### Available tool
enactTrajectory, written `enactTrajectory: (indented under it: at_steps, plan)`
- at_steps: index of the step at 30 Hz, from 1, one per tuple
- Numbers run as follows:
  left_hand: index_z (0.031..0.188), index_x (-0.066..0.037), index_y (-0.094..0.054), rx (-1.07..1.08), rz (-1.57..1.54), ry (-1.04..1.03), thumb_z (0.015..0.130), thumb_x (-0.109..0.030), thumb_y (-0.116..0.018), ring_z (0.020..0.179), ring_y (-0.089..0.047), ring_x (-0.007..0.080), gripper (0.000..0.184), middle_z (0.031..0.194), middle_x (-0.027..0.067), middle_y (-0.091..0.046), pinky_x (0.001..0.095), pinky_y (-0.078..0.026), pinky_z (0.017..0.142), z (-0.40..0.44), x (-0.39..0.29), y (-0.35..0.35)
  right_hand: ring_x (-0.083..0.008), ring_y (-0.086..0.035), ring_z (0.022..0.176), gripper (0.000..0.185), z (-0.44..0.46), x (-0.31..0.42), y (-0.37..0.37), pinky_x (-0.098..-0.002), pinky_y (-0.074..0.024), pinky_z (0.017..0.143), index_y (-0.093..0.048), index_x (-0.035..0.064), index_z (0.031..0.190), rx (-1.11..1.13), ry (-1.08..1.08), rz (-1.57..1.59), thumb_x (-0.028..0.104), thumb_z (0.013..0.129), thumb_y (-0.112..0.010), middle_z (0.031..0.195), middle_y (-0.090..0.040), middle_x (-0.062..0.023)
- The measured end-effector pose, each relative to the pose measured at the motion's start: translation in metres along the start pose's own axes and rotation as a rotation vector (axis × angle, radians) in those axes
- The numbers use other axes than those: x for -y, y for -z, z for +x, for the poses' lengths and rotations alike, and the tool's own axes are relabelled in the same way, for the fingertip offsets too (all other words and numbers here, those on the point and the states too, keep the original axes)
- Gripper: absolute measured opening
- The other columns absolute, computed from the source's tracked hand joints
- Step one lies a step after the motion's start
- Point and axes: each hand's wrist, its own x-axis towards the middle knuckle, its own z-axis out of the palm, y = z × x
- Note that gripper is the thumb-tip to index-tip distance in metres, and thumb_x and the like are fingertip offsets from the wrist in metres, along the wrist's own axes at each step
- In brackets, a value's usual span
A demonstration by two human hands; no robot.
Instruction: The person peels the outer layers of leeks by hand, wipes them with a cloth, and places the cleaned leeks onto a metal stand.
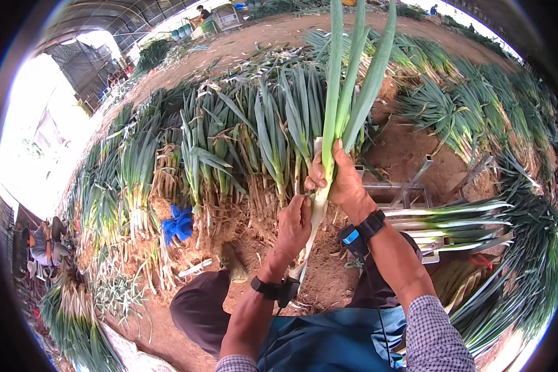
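Note:
A long green onion [338, 124] stands upright before me, its green leaves reaching past the top of the view and its white stalk slanting down to the roots. My right hand [344, 180] is closed around it where the leaves meet the stalk. Beside the stalk, my left hand [294, 223] is closed with thumb and fingers pressed together against the white part. What lies between those left fingertips is hidden. Straight below, the stalk's lower end hangs over the soil between my knees.
Untrimmed green onions [266, 130] stand in dense rows ahead. Cleaned stalks [452, 223] lie on a metal frame [409, 189] at right, near a large heap [527, 260]. A blue cloth [177, 224] lies among the roots. Another person [203, 13] is far back.

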Motion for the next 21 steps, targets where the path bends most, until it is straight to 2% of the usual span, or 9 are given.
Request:
enactTrajectory:
  at_steps: [5, 7, 8, 11, 13, 14, 16, 18, 21]
  plan:
    - [0.091, 0.0, -0.057, -0.013, -0.268, 0.377, 0.102, -0.017, -0.052, 0.05, -0.045, 0.0207, 0.022, 0.062, 0.0156, -0.049, 0.0342, -0.04, 0.051, -0.011, 0.015, -0.009, -0.0142, -0.05, 0.055, 0.068, 0.001, 0.002, 0.006, -0.0409, -0.0478, 0.07, -0.056, 0.0034, 0.118, 0.196, -0.031, 0.002, 0.065, 0.092, -0.051, 0.071, -0.059, -0.0067]
    - [0.094, 0.001, -0.059, -0.142, -0.082, 0.305, 0.103, -0.021, -0.05, 0.054, -0.053, 0.0256, 0.025, 0.066, 0.0166, -0.057, 0.0376, -0.044, 0.054, -0.013, 0.013, -0.016, -0.0145, -0.055, 0.062, 0.074, 0.006, 0.003, -0.004, -0.0442, -0.05, 0.074, -0.051, 0.0032, 0.128, 0.199, 0.027, -0.094, 0.067, 0.09, -0.051, 0.083, -0.064, -0.0081]
    - [0.096, 0.0, -0.059, -0.219, 0.022, 0.252, 0.103, -0.021, -0.049, 0.056, -0.055, 0.0274, 0.025, 0.067, 0.0165, -0.059, 0.0387, -0.045, 0.055, -0.013, 0.012, -0.021, -0.0151, -0.062, 0.074, 0.074, -0.002, 0.002, -0.01, -0.0429, -0.0535, 0.08, -0.045, 0.0027, 0.135, 0.061, 0.06, -0.069, 0.057, 0.089, -0.065, 0.101, -0.064, -0.0088]
    - [0.101, 0.0, -0.059, -0.313, 0.089, 0.24, 0.104, -0.022, -0.048, 0.063, -0.059, 0.0303, 0.024, 0.075, 0.0179, -0.062, 0.0409, -0.047, 0.059, -0.011, 0.015, -0.025, -0.0148, -0.063, 0.082, 0.069, -0.008, -0.007, -0.003, -0.0354, -0.0554, 0.08, -0.046, 0.0026, 0.131, -0.173, 0.227, -0.618, 0.037, 0.083, -0.081, 0.105, -0.062, -0.0074]
    - [0.104, -0.001, -0.058, -0.309, 0.044, 0.291, 0.104, -0.023, -0.048, 0.069, -0.062, 0.0315, 0.024, 0.081, 0.0194, -0.064, 0.0419, -0.048, 0.062, -0.015, 0.014, -0.032, -0.0129, -0.062, 0.086, 0.06, 0.004, -0.019, 0.009, -0.0273, -0.0557, 0.075, -0.046, 0.0036, 0.127, -0.307, 0.17, -0.423, 0.012, 0.079, -0.082, 0.1, -0.061, -0.004]
    - [0.102, 0.001, -0.059, -0.294, 0.05, 0.361, 0.104, -0.023, -0.047, 0.072, -0.062, 0.0286, 0.027, 0.085, 0.0189, -0.065, 0.0391, -0.05, 0.064, -0.016, 0.014, -0.035, -0.0126, -0.062, 0.087, 0.057, -0.007, -0.021, 0.016, -0.0271, -0.0558, 0.074, -0.046, 0.0037, 0.126, -0.343, 0.167, -0.702, 0.01, 0.08, -0.079, 0.099, -0.06, -0.0033]
    - [0.102, 0.001, -0.059, -0.365, -0.345, 0.626, 0.104, -0.023, -0.046, 0.074, -0.063, 0.0264, 0.027, 0.087, 0.0171, -0.065, 0.0369, -0.052, 0.066, -0.016, 0.033, -0.046, -0.0134, -0.062, 0.09, 0.048, -0.012, -0.019, 0.019, -0.0283, -0.0563, 0.071, -0.046, 0.0044, 0.125, -0.369, 0.176, -1.031, 0.001, 0.083, -0.067, 0.097, -0.058, -0.0022]
    - [0.107, 0.001, -0.055, -0.445, -0.79, 0.939, 0.105, -0.024, -0.044, 0.083, -0.065, 0.0249, 0.028, 0.095, 0.0164, -0.065, 0.036, -0.057, 0.077, -0.01, 0.04, -0.043, -0.0149, -0.062, 0.089, 0.046, -0.017, -0.009, 0.021, -0.0306, -0.0559, 0.069, -0.046, 0.0051, 0.127, -0.295, 0.226, -0.69, 0.0, 0.085, -0.064, 0.099, -0.059, -0.0027]
    - [0.099, 0.003, -0.056, -0.494, -1.13, 1.075, 0.106, -0.018, -0.042, 0.075, -0.065, 0.0212, 0.027, 0.099, 0.0182, -0.065, 0.0324, -0.061, 0.068, 0.004, 0.019, -0.026, -0.0175, -0.061, 0.074, 0.034, -0.013, 0.005, 0.019, -0.0354, -0.0546, 0.068, -0.053, 0.0058, 0.122, -0.252, 0.204, -0.405, 0.012, 0.091, -0.066, 0.088, -0.061, -0.0053]
